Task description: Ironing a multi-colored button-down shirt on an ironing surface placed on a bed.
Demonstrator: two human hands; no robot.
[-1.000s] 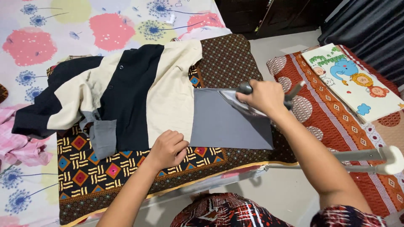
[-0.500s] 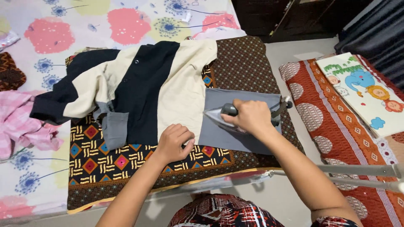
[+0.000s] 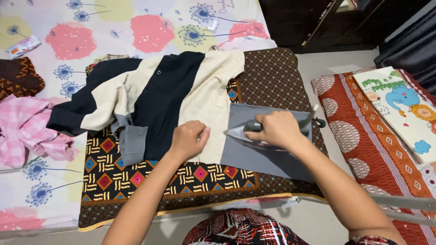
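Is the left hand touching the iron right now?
Apart. The head view shows the left hand on the cream panel, fabric visible before the iron.
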